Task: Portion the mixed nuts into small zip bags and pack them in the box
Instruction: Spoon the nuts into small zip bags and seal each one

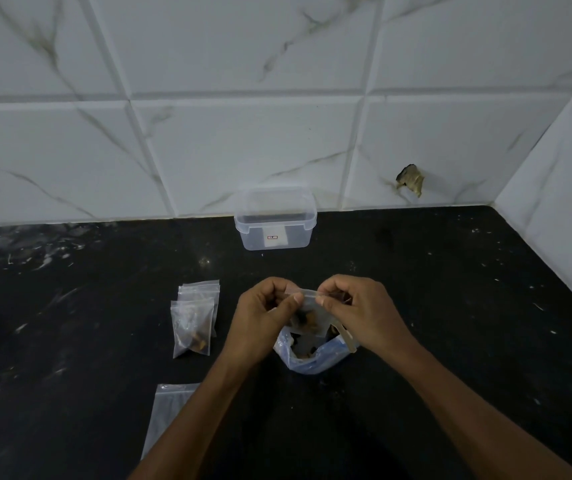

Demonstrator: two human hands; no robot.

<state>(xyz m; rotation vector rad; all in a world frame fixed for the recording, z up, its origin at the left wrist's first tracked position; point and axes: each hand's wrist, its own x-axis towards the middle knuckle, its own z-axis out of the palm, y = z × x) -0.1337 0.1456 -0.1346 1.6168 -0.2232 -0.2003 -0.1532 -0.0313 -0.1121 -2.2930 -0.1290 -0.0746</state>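
Small clear zip bag point(307, 308) with nuts held upright by its top edge over the open blue-tinted nut bag point(315, 355). Filled small bags point(194, 327) stacked at left. Clear open box point(275, 225) stands by the wall.

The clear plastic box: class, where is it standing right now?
In the head view, the box stands at the back of the black counter, against the tiled wall, a little left of centre, beyond both hands and apart from them.

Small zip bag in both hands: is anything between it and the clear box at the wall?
Nothing visible. The small clear zip bag is held above bare black countertop, and the clear plastic box stands lidless, apparently empty.
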